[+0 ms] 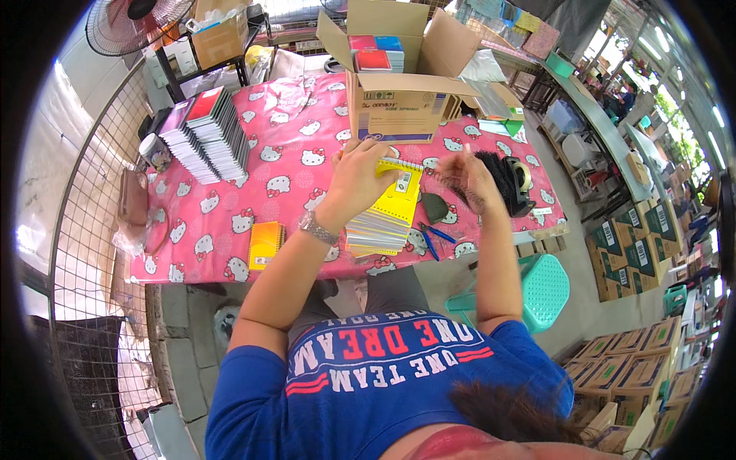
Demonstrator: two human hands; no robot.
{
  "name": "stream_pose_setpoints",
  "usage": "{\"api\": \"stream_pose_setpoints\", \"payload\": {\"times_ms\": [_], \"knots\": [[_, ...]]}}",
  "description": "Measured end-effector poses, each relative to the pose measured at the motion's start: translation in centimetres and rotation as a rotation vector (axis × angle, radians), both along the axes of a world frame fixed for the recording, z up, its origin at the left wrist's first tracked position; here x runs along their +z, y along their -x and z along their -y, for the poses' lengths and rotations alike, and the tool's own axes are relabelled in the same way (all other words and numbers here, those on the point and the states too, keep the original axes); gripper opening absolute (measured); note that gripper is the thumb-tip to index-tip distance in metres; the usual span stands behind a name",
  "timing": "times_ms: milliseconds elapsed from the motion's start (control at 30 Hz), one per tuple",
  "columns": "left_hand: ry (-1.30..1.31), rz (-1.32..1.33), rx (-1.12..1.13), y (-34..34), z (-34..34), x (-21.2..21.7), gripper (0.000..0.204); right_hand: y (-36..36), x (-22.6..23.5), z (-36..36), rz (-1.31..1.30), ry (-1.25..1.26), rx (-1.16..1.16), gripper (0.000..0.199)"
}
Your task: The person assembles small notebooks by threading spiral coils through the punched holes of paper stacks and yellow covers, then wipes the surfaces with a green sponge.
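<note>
A tall stack of yellow spiral notebooks (376, 234) stands at the near edge of the table. My left hand (360, 180) grips the upper end of a yellow spiral notebook (400, 186) on top of that stack, with the spiral binding along its far edge. To the right, my right hand (471, 180) is raised beside the binding, close to a dark bristly bundle (494, 172); its fingers are blurred, so any grip is unclear. Blue-handled pliers (432, 241) and a small dark green pouch-like item (435, 207) lie right of the stack.
An open cardboard box (399, 115) with notebooks inside stands at the back. Two tall notebook stacks (203, 138) are at left, near a mug (156, 152). A small yellow-orange notebook pile (265, 244) sits at the front. A tape dispenser (521, 184) is at right; a green stool (544, 287) stands below.
</note>
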State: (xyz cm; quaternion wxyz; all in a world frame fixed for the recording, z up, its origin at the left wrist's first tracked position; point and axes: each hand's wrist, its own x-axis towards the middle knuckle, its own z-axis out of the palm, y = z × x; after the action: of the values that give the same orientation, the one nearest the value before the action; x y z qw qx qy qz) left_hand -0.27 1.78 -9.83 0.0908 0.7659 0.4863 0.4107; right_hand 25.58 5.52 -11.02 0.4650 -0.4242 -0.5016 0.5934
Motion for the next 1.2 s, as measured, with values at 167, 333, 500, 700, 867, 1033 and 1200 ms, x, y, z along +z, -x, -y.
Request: {"api": "stream_pose_setpoints", "payload": {"times_ms": [167, 333, 500, 700, 867, 1033, 1200], "knots": [[0.027, -0.011, -0.032, -0.8, -0.2, 0.8, 0.028, 2.8, 8.6, 3.4, 0.659, -0.304, 0.399, 0.022], [0.034, -0.034, -0.018, -0.5, -0.9, 0.5, 0.027, 3.3, 7.6, 2.9, 0.940, -1.039, 0.159, 0.031], [0.042, -0.056, -0.041, -0.5, -0.1, 1.8, 0.030, 2.4, 7.2, 1.9, 0.817, -0.890, 0.233, 0.026], [0.007, -0.190, -0.122, -1.2, 0.7, 1.9, 0.026, -2.4, -3.9, -7.5, 0.618, -0.262, 0.197, 0.040], [-0.025, -0.254, -0.101, -0.5, 0.7, 1.4, 0.023, -6.7, -19.2, -5.6, 1.168, -0.483, 0.598, 0.050], [0.047, -0.175, -0.147, 0.4, 1.5, 1.7, 0.024, -4.3, -18.5, -4.5, 1.346, -0.360, 0.457, 0.055], [0.016, -0.168, -0.189, -0.2, 0.6, 1.1, 0.024, -4.9, -20.1, -4.6, 1.476, -0.535, 0.374, 0.064]]}}
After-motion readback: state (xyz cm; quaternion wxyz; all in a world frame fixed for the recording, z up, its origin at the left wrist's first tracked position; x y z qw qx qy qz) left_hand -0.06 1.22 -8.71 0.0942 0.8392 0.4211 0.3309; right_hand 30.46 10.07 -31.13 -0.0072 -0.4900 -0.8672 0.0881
